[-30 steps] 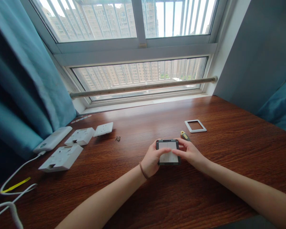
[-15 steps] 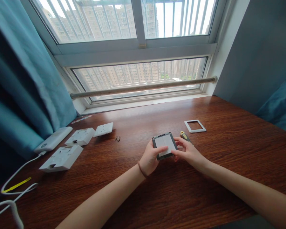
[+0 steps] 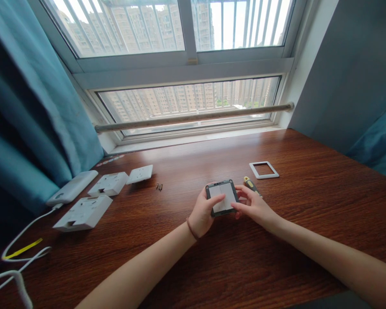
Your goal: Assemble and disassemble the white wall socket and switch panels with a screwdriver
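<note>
Between both hands, above the brown table, is a wall switch with white rockers and a dark frame. My left hand grips its left side, the thumb lying across the white face. At the right edge, my right hand pinches it between thumb and fingers; some fingertips are hidden behind it. A screwdriver with a yellow and dark handle lies just beyond my right hand, partly covered by it. Farther back to the right rests a white square cover frame with an open middle.
On the left of the table are a white socket panel, several small screws, two white mounting boxes, a white power bank with a cable, and a yellow strip. A window with a rail stands behind.
The wall switch has tilted slightly in my hands, its top edge now showing less. Both hands keep nearly the same place and hold.
</note>
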{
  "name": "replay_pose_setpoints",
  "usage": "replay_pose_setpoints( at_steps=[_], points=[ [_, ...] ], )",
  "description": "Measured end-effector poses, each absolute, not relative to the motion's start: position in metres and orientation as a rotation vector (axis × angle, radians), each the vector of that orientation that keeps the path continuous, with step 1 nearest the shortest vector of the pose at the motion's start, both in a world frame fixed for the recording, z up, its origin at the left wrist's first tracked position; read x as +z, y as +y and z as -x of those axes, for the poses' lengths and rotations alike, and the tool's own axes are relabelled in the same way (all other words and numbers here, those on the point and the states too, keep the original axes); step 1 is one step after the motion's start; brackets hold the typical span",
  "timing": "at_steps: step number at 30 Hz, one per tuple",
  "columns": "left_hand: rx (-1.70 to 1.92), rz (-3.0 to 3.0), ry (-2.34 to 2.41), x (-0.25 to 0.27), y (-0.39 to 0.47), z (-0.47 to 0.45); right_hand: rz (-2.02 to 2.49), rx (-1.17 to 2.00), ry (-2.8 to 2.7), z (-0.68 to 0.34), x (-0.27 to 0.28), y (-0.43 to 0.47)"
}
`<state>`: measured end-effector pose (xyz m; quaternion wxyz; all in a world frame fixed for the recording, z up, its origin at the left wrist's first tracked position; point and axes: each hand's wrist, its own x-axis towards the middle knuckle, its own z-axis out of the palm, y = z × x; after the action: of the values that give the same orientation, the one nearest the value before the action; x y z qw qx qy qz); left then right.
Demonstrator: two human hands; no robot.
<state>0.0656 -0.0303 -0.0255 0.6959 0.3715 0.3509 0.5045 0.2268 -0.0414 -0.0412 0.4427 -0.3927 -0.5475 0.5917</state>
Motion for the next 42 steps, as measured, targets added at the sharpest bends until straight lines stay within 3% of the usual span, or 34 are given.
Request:
replay_pose_setpoints(
  at_steps=[31,42],
  points=[
    [1.137,-1.029,0.969,-0.030,-0.031,-0.066,1.000,1.357,-1.431,-0.224,-0.037,-0.052],
    [0.648,-1.717,0.694,-0.034,-0.005,-0.036,1.106,1.536,-1.143,-0.230,-0.037,-0.038]
  ],
)
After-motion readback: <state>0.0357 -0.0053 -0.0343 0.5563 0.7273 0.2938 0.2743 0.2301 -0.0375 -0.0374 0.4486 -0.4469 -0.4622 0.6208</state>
